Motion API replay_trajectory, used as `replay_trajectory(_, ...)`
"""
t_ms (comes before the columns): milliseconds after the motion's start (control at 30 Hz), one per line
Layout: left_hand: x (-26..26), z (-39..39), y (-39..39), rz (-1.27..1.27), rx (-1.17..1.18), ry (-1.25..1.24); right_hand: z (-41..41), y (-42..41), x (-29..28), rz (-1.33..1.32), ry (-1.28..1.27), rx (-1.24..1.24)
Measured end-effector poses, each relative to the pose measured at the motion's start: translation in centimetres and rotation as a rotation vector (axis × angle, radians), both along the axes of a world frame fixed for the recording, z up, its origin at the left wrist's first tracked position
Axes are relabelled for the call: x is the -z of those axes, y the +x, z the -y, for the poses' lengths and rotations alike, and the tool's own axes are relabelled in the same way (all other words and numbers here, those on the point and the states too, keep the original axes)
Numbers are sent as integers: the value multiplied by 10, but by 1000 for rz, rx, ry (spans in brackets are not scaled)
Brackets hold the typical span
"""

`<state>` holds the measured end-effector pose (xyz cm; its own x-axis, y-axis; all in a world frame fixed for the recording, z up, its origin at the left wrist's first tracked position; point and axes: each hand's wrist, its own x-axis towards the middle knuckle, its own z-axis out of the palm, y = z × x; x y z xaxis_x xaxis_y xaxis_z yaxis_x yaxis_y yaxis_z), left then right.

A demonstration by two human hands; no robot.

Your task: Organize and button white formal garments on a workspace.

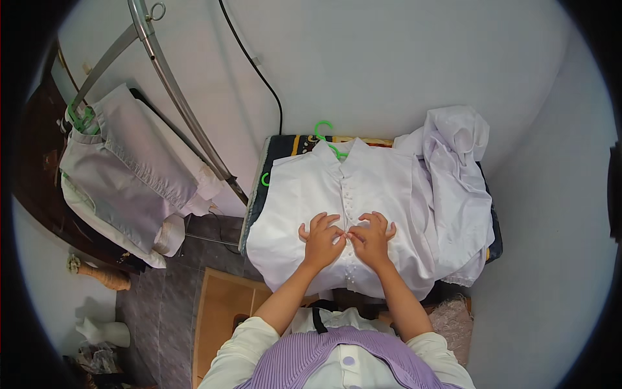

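A white satin shirt [301, 189] with a stand collar lies face up on a padded surface, its collar away from me. A row of small pearl-like buttons [348, 194] runs down the middle of its front. Halfway down this row, my left hand [322, 243] pinches the button placket between thumb and forefinger. My right hand [372, 240] pinches it just beside the left, the fingertips of both almost touching. The other fingers of both hands are spread above the cloth. What exactly lies between the fingertips is too small to tell. A green hanger [323, 127] sticks out of the collar.
More white satin cloth [457, 204] is heaped at the right, by the wall. Dark patterned fabric [282, 148] covers the table. At the left, garments [121, 170] hang from a metal rack [170, 82]. A black cable [257, 70] runs down the wall. A wooden board [223, 311] lies below.
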<state>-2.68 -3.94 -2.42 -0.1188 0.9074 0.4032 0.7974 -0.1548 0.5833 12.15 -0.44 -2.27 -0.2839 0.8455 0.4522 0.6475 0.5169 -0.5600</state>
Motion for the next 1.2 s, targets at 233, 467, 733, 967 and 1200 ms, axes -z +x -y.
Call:
replay_trajectory(233,0,-3,-4,49,-32,-21,5,-3,8,-51,215,38)
replay_trajectory(467,0,-4,-6,2,29,-31,-12,3,8,-60,-160,-60)
replay_trajectory(733,-5,-3,-1,-10,-15,26,-2,2,-1,-45,24,-54)
replay_trajectory(967,-23,39,-9,-6,84,131,42,20,-32,-60,193,11)
replay_trajectory(1200,-3,94,9,-289,45,-172,90,36,16,196,115,101)
